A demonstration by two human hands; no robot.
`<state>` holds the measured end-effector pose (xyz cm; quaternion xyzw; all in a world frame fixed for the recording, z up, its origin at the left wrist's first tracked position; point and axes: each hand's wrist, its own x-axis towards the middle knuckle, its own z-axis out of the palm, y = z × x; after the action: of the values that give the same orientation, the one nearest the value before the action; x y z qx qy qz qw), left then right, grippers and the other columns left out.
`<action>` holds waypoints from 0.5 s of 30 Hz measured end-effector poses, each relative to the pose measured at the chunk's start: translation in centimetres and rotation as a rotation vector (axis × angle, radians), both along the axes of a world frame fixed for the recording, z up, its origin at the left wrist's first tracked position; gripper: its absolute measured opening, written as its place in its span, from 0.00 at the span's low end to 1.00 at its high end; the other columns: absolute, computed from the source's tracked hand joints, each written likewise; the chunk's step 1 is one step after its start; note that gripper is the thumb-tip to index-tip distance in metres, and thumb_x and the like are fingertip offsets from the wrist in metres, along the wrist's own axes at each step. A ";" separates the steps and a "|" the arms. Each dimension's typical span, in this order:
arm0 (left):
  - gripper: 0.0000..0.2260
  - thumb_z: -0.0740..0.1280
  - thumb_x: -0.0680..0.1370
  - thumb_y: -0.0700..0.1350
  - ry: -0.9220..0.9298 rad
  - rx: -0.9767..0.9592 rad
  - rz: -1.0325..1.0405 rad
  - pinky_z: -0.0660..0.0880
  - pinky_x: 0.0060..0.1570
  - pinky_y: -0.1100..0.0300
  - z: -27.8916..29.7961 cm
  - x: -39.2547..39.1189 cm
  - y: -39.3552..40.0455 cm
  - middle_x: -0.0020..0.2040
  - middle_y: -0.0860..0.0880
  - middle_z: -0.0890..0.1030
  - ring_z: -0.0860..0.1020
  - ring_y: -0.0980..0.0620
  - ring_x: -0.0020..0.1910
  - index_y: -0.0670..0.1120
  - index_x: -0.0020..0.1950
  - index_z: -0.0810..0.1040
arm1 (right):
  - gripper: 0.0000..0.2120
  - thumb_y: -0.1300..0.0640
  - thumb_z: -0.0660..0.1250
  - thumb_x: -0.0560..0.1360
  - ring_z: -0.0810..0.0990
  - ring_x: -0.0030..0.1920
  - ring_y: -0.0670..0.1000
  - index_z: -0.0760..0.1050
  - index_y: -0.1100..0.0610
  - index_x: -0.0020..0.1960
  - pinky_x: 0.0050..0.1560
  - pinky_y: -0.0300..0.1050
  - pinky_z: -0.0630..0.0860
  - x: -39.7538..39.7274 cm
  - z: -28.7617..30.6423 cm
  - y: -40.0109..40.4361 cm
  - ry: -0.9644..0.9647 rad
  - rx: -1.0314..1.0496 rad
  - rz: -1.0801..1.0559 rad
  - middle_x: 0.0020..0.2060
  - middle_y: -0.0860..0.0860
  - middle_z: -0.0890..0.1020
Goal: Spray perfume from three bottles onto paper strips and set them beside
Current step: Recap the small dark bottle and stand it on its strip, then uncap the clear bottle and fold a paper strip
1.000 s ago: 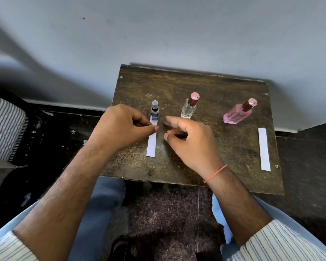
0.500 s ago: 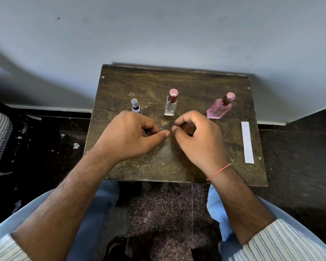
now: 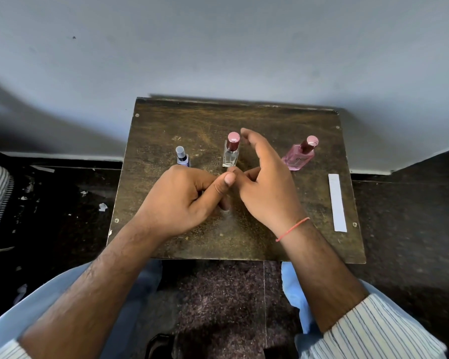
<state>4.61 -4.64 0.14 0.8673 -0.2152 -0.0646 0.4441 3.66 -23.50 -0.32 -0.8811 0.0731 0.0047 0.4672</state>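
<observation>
A person sits at a small wooden table (image 3: 309,244) set against a wall. Three perfume bottles stand in a row: a small blue bottle (image 3: 183,157), a clear bottle (image 3: 231,151) with a pink cap in the middle, and a pink bottle (image 3: 300,155) well to its right. One paper strip (image 3: 337,202) lies right of the pink bottle, close to the table's right edge.

The left hand (image 3: 184,200) sits just in front of the clear bottle, fingers curled; it may pinch a strip, but none shows. The right hand (image 3: 266,182) is beside that bottle, fingers loosely spread, holding nothing.

The step looks like reaching for the clear bottle. Next comes gripping it and removing the cap. There is open room behind the bottles.
</observation>
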 end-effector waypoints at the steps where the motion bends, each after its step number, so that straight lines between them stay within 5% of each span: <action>1: 0.26 0.61 0.87 0.61 -0.008 -0.012 -0.001 0.79 0.31 0.55 0.0 0.0 0.3 0.28 0.56 0.83 0.84 0.57 0.29 0.52 0.38 0.88 | 0.32 0.56 0.75 0.80 0.82 0.36 0.44 0.70 0.43 0.81 0.52 0.42 0.80 0.2 0.0 0.1 -0.012 0.001 -0.003 0.70 0.45 0.82; 10: 0.26 0.60 0.87 0.64 0.002 -0.065 0.046 0.79 0.33 0.53 -0.4 -0.3 2.8 0.29 0.52 0.84 0.85 0.54 0.30 0.55 0.38 0.87 | 0.17 0.56 0.75 0.80 0.82 0.36 0.47 0.80 0.45 0.67 0.50 0.46 0.80 1.0 -0.5 1.1 -0.047 -0.026 -0.046 0.60 0.39 0.85; 15: 0.24 0.61 0.87 0.63 -0.018 -0.119 0.092 0.78 0.36 0.63 -0.3 -0.3 3.3 0.32 0.56 0.85 0.86 0.57 0.33 0.55 0.40 0.88 | 0.14 0.56 0.76 0.79 0.81 0.34 0.42 0.83 0.47 0.63 0.41 0.28 0.71 1.1 -0.8 1.0 -0.064 -0.014 -0.059 0.54 0.39 0.86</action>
<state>4.33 -1.37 -0.12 0.8489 -0.1826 -0.0233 0.4955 4.75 -22.46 -1.09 -0.8815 0.0842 -0.0380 0.4630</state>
